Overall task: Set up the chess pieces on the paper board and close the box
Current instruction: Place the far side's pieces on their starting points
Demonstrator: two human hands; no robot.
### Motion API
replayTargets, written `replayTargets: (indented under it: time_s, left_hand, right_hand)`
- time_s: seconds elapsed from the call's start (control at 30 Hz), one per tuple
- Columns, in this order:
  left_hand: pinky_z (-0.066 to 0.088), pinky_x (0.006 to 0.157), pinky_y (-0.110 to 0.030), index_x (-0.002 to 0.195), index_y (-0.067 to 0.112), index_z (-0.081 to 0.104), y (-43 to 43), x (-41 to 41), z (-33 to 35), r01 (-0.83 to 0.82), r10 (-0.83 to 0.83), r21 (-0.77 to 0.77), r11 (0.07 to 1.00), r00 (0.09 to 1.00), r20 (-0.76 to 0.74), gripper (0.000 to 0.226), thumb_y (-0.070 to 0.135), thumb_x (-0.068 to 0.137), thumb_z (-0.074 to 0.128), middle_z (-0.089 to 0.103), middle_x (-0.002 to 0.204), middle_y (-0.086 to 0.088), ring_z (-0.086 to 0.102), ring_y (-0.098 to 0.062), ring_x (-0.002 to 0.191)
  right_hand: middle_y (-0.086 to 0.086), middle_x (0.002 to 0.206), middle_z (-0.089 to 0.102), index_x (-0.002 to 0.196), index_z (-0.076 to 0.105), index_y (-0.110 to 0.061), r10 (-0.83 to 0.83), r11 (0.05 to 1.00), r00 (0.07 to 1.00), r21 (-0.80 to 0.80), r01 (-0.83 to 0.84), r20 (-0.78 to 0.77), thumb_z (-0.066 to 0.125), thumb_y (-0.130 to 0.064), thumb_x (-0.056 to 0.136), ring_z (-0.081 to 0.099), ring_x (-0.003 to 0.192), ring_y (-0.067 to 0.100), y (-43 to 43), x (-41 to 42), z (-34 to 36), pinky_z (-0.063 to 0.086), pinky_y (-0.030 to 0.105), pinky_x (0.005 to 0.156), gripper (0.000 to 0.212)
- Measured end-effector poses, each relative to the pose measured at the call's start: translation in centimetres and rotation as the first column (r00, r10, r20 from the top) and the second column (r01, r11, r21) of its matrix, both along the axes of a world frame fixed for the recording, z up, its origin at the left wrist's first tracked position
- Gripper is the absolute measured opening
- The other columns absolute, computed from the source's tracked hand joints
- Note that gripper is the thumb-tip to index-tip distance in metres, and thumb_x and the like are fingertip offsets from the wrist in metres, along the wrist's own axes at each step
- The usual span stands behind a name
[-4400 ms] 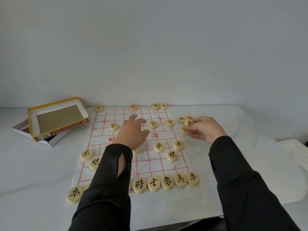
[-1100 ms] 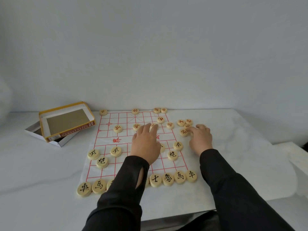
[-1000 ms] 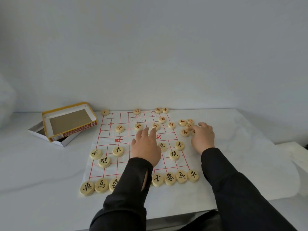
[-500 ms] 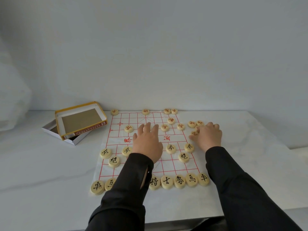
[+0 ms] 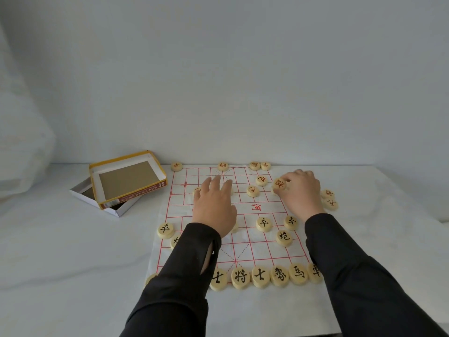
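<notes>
The paper board [image 5: 250, 242] with red grid lines lies on the white table. Black-lettered wooden discs [image 5: 261, 277] line its near edge, with more [image 5: 263, 224] two rows up. Red-lettered discs [image 5: 254, 165] stand along the far edge and across the far half. My right hand [image 5: 300, 192] pinches a red-lettered disc [image 5: 279, 184] near the board's right side, tilted up. My left hand [image 5: 215, 205] lies flat with straight fingers on the board's left half, hiding a few discs.
The open box [image 5: 82, 190] sits to the left of the board, its yellow-rimmed lid [image 5: 127, 178] lying askew on top. Two red-lettered discs [image 5: 329, 199] lie on the table just off the board's right edge. A wall stands behind the table.
My right hand has picked one red-lettered disc off the pile by the right edge and lifted it over the board. My left hand has stayed on the board.
</notes>
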State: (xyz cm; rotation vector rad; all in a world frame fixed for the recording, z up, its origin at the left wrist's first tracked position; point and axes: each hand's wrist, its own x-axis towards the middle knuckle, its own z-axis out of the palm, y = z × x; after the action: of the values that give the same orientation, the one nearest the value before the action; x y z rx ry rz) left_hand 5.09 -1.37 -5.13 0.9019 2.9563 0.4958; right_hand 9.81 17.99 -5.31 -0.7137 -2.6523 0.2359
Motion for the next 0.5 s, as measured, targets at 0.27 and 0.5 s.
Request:
replayTargets:
  time_s: [0.27, 0.5]
  left_hand:
    - [0.013, 0.116, -0.045, 0.146, 0.023, 0.020, -0.8, -0.9, 0.2, -0.019, 0.019, -0.005, 1.000, 0.997, 0.080, 0.057, 0.027, 0.094, 0.044, 0.008, 0.156, -0.004, 0.002, -0.026, 0.144]
    - [0.013, 0.115, -0.047, 0.146, 0.023, 0.023, -2.0, -2.1, 0.7, -0.083, 0.081, 0.000, 0.997, 0.983, 0.165, 0.057, 0.031, 0.094, 0.045, 0.009, 0.156, -0.004, 0.001, -0.027, 0.144]
  right_hand:
    - [0.003, 0.111, 0.058, 0.116, 0.064, -0.021, 0.162, 0.963, 0.981, -0.201, -0.181, -0.105, 0.069, -0.022, 0.081, 0.054, 0.105, 0.020, -3.2, -0.5, 0.5, 0.045, 0.030, 0.090, 0.035]
    - [-0.004, 0.100, 0.052, 0.110, 0.065, -0.020, 0.270, 0.940, 0.959, -0.193, -0.282, -0.090, 0.068, -0.020, 0.082, 0.054, 0.101, 0.017, -5.4, -2.0, 1.8, 0.045, 0.027, 0.088, 0.028]
